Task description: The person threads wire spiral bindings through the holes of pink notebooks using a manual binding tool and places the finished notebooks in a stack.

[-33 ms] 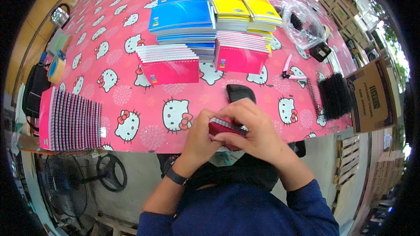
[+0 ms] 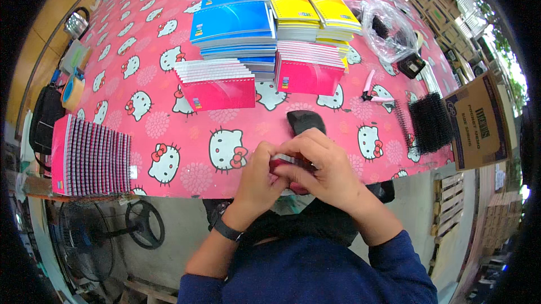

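Both hands meet over the near edge of the table, closed on a small pink notebook (image 2: pixel 283 160). My left hand (image 2: pixel 257 175), with a dark band on its wrist, grips the notebook's left end. My right hand (image 2: pixel 327 171) arches over the other end, its thumb lying across the notebook's edge. Fingers hide most of the cover. Just beyond them lies a black, curved object (image 2: pixel 306 121) whose kind I cannot make out. Farther off stand two overlapping rows of pink notebooks, the left row (image 2: pixel 222 94) and the right row (image 2: pixel 307 76).
Blue notebooks (image 2: pixel 231 22) and yellow notebooks (image 2: pixel 293 4) are stacked behind. Spiral-bound pink notebooks (image 2: pixel 93 157) line the left edge. Rightward are pink-handled pliers (image 2: pixel 369 85), black binding coils (image 2: pixel 431 123), a carton (image 2: pixel 479 120) and a clear plastic bag (image 2: pixel 389 33). A fan (image 2: pixel 84 239) stands below left.
My right thumb has moved left across the notebook, and the fingers now cover more of it. The things on the table keep their places.
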{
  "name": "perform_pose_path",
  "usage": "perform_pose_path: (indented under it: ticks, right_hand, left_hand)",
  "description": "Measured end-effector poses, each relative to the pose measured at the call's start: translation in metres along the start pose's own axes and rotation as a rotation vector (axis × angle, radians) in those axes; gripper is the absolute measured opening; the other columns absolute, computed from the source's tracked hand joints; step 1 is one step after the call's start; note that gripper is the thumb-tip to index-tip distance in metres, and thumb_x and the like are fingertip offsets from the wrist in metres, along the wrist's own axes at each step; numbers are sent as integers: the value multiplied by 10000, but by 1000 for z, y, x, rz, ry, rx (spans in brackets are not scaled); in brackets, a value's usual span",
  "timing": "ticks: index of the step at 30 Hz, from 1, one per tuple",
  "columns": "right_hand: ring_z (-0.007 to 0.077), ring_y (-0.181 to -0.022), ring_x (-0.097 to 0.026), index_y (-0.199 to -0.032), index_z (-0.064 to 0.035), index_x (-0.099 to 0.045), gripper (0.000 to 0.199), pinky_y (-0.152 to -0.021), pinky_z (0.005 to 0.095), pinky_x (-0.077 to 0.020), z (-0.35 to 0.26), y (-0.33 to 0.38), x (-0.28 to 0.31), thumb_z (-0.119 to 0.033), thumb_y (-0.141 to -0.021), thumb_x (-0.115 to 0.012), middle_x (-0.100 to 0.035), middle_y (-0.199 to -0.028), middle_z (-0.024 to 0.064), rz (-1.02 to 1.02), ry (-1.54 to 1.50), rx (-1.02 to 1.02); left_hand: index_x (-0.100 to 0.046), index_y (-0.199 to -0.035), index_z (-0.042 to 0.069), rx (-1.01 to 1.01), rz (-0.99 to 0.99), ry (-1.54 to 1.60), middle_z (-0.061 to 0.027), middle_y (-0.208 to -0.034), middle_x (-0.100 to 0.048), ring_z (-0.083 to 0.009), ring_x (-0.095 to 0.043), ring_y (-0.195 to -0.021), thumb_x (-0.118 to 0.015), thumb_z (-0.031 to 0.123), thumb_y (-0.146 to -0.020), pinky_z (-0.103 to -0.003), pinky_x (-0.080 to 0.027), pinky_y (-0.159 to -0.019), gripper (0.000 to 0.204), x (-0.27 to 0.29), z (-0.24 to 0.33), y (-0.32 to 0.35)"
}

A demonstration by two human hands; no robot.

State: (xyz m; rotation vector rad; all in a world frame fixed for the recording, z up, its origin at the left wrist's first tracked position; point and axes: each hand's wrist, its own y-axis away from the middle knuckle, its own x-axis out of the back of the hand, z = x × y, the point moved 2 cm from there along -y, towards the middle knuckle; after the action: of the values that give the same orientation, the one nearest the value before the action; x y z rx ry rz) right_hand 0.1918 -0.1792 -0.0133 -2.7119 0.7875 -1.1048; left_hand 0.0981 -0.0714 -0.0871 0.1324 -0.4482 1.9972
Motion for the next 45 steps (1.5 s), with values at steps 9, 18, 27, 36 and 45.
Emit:
perform_pose_path:
  ticks: [9, 18, 27, 36, 45]
  right_hand:
    - [327, -823, -511, -963, -4, -549, 244, -712, 385, -424, -10, 1, 4, -99, -765, -656, -500, -812, 146, -41, -50, 0]
    - [308, -827, -516, -928, -16, -593, 191, -716, 377, -436, -25, -3, -10, -42, -746, -648, -535, -846, 133, 47, 6, 99]
    - [325, -926, -515, -1108, -26, -566, 412, -820, 387, -428, -40, -17, -18, -115, -724, -685, -551, -1012, 151, 42, 118, 247]
    - [397, -1201, -361, -1269, -115, -481, 715, -991, 490, -317, 58, 6, 9, -301, -633, -750, -399, -1329, 186, 4, 490, 7]
    - [362, -1148, -421, -1202, -48, -509, 566, -992, 437, -328, 92, 36, 0, -166, -675, -677, -471, -1230, 177, 159, 248, -188]
  left_hand:
    - [-536, -877, 32, -176, 126, 21, -30, -830, -514, -100, -517, -771, -643, -5, -802, -233, -426, -680, 136, 17, 18, 8]
    - [-539, -911, 23, 30, 185, 272, -54, -845, -562, -117, -560, -768, -661, 53, -815, -248, -458, -676, 158, 21, 12, 16]
    - [-535, -968, 30, 121, 405, 23, -39, -883, -552, -84, -530, -814, -580, 63, -877, -242, -452, -713, 106, 71, 35, 35]
    - [-538, -916, -6, 7, 659, -1046, -98, -854, -543, -200, -522, -752, -402, 278, -967, -297, -434, -720, 319, 363, 158, 10]
    - [-609, -1041, 36, 62, 130, -986, -178, -1031, -598, -287, -551, -1025, -343, 335, -975, -348, -395, -915, 406, 389, 30, -39]
